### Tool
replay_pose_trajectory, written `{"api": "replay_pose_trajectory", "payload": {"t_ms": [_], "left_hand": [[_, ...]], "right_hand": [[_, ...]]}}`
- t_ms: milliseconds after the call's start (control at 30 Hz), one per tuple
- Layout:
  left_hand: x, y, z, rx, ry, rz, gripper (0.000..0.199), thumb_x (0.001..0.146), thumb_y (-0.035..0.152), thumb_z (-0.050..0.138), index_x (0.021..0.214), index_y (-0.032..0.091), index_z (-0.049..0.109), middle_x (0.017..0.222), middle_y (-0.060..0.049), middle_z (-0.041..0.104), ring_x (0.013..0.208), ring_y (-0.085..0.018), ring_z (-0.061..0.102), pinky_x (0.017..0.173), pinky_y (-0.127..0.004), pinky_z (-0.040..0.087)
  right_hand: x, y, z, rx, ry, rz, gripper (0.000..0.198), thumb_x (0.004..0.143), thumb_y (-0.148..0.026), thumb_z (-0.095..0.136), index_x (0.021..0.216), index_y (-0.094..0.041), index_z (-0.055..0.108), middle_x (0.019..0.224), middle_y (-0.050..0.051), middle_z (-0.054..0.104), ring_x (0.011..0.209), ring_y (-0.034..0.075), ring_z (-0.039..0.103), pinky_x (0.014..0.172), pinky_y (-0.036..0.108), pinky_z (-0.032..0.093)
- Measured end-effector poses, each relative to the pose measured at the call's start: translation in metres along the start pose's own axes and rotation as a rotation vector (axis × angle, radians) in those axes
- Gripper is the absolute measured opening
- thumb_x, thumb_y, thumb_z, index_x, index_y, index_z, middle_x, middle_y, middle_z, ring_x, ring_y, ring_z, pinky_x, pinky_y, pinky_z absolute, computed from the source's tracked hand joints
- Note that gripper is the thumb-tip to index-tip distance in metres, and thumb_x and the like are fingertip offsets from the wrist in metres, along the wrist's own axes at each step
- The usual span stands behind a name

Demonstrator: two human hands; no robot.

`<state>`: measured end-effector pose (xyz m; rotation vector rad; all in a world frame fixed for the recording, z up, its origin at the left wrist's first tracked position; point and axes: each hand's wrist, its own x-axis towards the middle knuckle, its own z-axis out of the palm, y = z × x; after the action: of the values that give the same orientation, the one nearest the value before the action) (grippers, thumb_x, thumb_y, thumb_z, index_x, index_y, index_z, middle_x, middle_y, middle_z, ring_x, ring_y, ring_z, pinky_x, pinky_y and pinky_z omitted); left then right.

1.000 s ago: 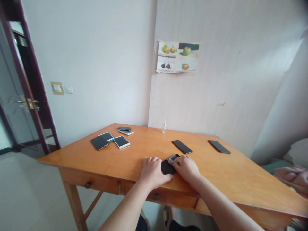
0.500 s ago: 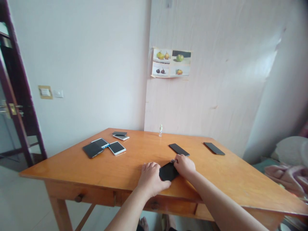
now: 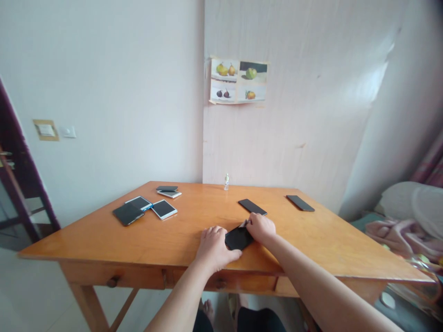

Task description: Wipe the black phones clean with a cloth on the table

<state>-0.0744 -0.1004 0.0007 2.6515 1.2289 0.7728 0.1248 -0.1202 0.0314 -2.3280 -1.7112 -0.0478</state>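
A black smartphone [image 3: 238, 238] lies flat near the table's front edge, between my two hands. My left hand [image 3: 215, 249] grips its left side, the fingers over the far edge and the thumb at the near edge. At the phone's far right corner, my right hand [image 3: 262, 228] is closed, with its fingers bunched on a small greyish cloth [image 3: 244, 223] that touches the screen. Most of the cloth is hidden under those fingers. Just beyond my right hand rests another black phone [image 3: 252, 206].
On the left of the wooden table [image 3: 194, 216] lie a black tablet-like device [image 3: 128, 214], a white-framed phone [image 3: 164, 209] and several other devices. A small spray bottle [image 3: 226, 182] stands at the back. Farther right is a black phone [image 3: 300, 203].
My right hand stays at the phone's far right corner, where a little more of the cloth shows. The whole view has shifted slightly; the other devices keep their places.
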Motion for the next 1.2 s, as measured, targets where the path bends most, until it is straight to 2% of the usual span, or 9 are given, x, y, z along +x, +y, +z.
{"api": "replay_pose_trajectory", "payload": {"t_ms": [200,267,433,567,767,833,900,1100,1200], "left_hand": [[0.001,-0.006,0.007,0.003,0.005,0.009,0.045,0.063,0.052,0.072,0.093,0.021,0.063,0.094,-0.009,0.065,0.099,-0.031,0.058,0.089,-0.040,0.040],[0.000,-0.007,0.006,0.005,-0.001,0.008,0.044,0.064,0.050,0.073,0.095,0.021,0.063,0.096,-0.009,0.064,0.101,-0.031,0.058,0.091,-0.039,0.039],[-0.001,-0.005,0.000,-0.013,-0.054,0.002,0.053,0.065,0.062,0.071,0.097,0.022,0.062,0.102,-0.010,0.063,0.102,-0.031,0.057,0.089,-0.039,0.040],[0.001,-0.003,-0.003,-0.042,-0.055,0.015,0.054,0.066,0.059,0.072,0.103,0.022,0.060,0.106,-0.009,0.062,0.104,-0.030,0.056,0.090,-0.039,0.040],[0.002,-0.001,-0.001,-0.045,-0.053,-0.015,0.043,0.065,0.049,0.075,0.096,0.022,0.061,0.100,-0.008,0.064,0.102,-0.030,0.058,0.092,-0.040,0.040],[0.002,-0.002,-0.002,-0.045,-0.046,-0.009,0.039,0.066,0.044,0.074,0.096,0.022,0.061,0.100,-0.008,0.064,0.102,-0.030,0.058,0.092,-0.039,0.039],[0.002,-0.002,-0.003,-0.051,-0.063,-0.007,0.043,0.066,0.047,0.074,0.098,0.023,0.061,0.103,-0.008,0.064,0.103,-0.030,0.057,0.092,-0.039,0.040],[0.003,-0.006,-0.003,-0.060,-0.109,-0.024,0.051,0.066,0.055,0.072,0.104,0.023,0.061,0.112,-0.008,0.062,0.110,-0.031,0.054,0.095,-0.039,0.039],[0.004,-0.007,-0.001,-0.059,-0.104,-0.025,0.053,0.066,0.056,0.072,0.106,0.023,0.061,0.114,-0.009,0.062,0.111,-0.031,0.054,0.095,-0.039,0.039]], "right_hand": [[-0.019,-0.048,0.025,0.093,-0.061,-0.186,0.018,0.085,-0.032,0.053,0.087,-0.024,0.070,0.088,0.002,0.072,0.081,0.016,0.064,0.064,0.023,0.039],[-0.023,-0.054,0.027,0.120,-0.078,-0.224,0.017,0.084,-0.033,0.055,0.086,-0.025,0.070,0.088,0.000,0.072,0.083,0.015,0.064,0.066,0.022,0.039],[-0.006,-0.015,0.015,0.101,-0.052,-0.092,0.024,0.085,-0.028,0.049,0.097,-0.020,0.068,0.100,0.010,0.070,0.093,0.024,0.065,0.072,0.029,0.041],[0.006,0.007,0.009,0.068,-0.033,0.010,0.034,0.091,-0.024,0.037,0.104,-0.012,0.066,0.109,0.021,0.065,0.099,0.030,0.063,0.075,0.035,0.042],[-0.022,-0.040,0.016,0.132,-0.100,-0.228,0.018,0.082,-0.027,0.054,0.093,-0.024,0.068,0.096,0.003,0.070,0.092,0.019,0.064,0.073,0.025,0.040],[-0.027,-0.047,0.017,0.138,-0.110,-0.266,0.016,0.081,-0.028,0.056,0.090,-0.024,0.069,0.094,0.002,0.071,0.090,0.018,0.064,0.073,0.024,0.040],[-0.024,-0.039,0.016,0.128,-0.097,-0.237,0.018,0.082,-0.028,0.054,0.091,-0.023,0.069,0.095,0.004,0.070,0.090,0.019,0.063,0.072,0.025,0.040],[-0.002,0.017,0.003,0.061,-0.015,-0.010,0.023,0.085,-0.021,0.047,0.094,-0.017,0.068,0.101,0.015,0.066,0.095,0.027,0.061,0.074,0.032,0.040],[-0.011,0.011,0.003,0.087,-0.018,-0.048,0.023,0.081,-0.019,0.050,0.093,-0.019,0.070,0.101,0.013,0.066,0.096,0.026,0.060,0.075,0.031,0.039]]}}
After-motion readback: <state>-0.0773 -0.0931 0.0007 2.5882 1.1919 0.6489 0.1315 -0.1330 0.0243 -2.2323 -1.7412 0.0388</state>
